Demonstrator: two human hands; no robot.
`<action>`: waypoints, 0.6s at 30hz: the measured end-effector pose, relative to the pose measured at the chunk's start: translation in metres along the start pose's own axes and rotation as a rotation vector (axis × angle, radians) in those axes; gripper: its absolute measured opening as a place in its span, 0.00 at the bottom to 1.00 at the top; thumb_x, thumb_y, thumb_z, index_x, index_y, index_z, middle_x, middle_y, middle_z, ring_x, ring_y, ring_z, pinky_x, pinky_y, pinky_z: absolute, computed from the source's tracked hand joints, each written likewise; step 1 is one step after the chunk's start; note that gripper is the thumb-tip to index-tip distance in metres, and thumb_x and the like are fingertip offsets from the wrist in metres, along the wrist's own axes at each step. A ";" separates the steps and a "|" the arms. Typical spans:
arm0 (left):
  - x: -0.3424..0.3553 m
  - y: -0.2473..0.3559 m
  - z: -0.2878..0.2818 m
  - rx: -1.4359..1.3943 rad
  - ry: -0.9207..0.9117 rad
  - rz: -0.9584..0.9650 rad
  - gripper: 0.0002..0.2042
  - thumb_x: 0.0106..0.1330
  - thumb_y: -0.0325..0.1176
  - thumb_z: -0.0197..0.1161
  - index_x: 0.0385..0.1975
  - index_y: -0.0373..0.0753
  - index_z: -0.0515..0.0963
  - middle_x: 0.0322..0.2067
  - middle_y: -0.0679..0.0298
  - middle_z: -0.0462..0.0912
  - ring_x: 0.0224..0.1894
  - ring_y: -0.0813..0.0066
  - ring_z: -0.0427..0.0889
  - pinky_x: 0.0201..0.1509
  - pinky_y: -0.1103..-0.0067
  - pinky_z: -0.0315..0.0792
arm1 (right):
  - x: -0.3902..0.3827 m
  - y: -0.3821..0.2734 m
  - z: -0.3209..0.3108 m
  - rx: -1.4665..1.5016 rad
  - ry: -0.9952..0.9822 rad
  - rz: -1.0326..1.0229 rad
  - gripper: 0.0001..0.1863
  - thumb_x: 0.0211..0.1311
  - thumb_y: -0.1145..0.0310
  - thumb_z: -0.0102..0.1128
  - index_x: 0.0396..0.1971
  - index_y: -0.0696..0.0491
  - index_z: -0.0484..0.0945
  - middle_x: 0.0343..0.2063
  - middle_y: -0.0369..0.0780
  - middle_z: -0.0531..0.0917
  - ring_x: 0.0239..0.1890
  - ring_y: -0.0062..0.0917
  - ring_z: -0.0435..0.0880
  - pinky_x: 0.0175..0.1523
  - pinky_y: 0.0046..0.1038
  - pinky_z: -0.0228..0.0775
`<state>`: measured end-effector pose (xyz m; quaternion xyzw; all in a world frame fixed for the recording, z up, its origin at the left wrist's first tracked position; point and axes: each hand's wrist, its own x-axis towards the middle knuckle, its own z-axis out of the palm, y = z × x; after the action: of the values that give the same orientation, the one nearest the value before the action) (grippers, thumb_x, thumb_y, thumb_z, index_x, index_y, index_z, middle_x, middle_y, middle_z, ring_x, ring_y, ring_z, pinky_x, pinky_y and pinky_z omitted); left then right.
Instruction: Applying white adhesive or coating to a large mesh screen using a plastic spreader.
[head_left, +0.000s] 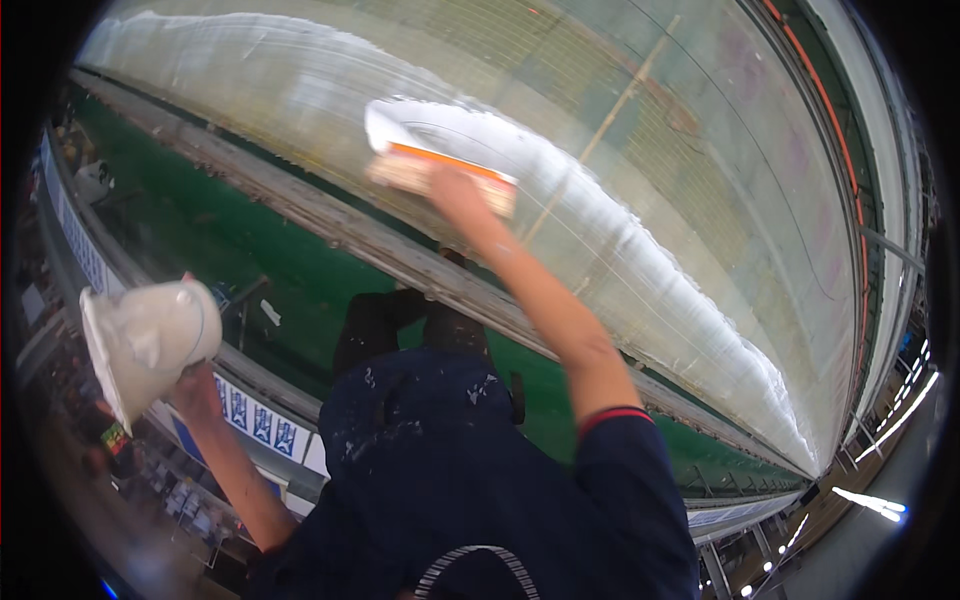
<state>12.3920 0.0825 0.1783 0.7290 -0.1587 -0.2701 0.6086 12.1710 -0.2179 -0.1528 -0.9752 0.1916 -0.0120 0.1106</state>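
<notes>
My right hand (455,190) grips a wide, flat spreader (402,168) with a wood-coloured body and an orange strip. It rests against, or just over, a large pale greenish panel (560,80), along a band of wet white paste (585,195). White paste also shows at the spreader's far left corner. Off to the left, my left hand (195,390) holds a white bucket (155,335) smeared with white and tipped sideways. Its fingers are partly hidden behind the bucket, whose inside I cannot see.
A long metal rail (260,195) runs between me and the panel. Below it lies a green floor (190,215) where my legs stand. Behind, a ledge (255,415) carries blue and white labels. An orange line (845,130) follows the panel's far edge.
</notes>
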 end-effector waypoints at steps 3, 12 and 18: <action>0.071 0.013 -0.003 -0.094 -0.135 0.027 0.52 0.41 0.42 0.76 0.68 0.41 0.50 0.66 0.50 0.57 0.69 0.54 0.55 0.73 0.65 0.46 | -0.135 0.054 -0.011 0.109 -0.089 0.255 0.19 0.58 0.73 0.49 0.50 0.65 0.68 0.43 0.51 0.77 0.44 0.42 0.80 0.45 0.40 0.74; 0.212 -0.043 -0.106 -0.415 0.060 -0.265 0.49 0.41 0.33 0.77 0.66 0.40 0.55 0.61 0.59 0.66 0.65 0.62 0.63 0.67 0.66 0.61 | -0.217 0.001 -0.045 0.053 0.300 1.469 0.19 0.56 0.59 0.59 0.40 0.60 0.79 0.35 0.51 0.83 0.36 0.46 0.83 0.41 0.41 0.72; 0.319 -0.061 -0.247 -0.498 -0.146 -0.372 0.51 0.29 0.21 0.79 0.63 0.39 0.61 0.56 0.64 0.71 0.58 0.66 0.70 0.60 0.69 0.68 | 0.021 -0.062 -0.010 0.068 0.423 1.534 0.20 0.53 0.58 0.61 0.29 0.63 0.78 0.27 0.52 0.82 0.29 0.45 0.82 0.36 0.42 0.71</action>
<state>12.7870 0.1145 0.0833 0.5528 0.0050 -0.4587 0.6957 12.2131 -0.1718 -0.1297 -0.5444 0.8259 -0.1233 0.0792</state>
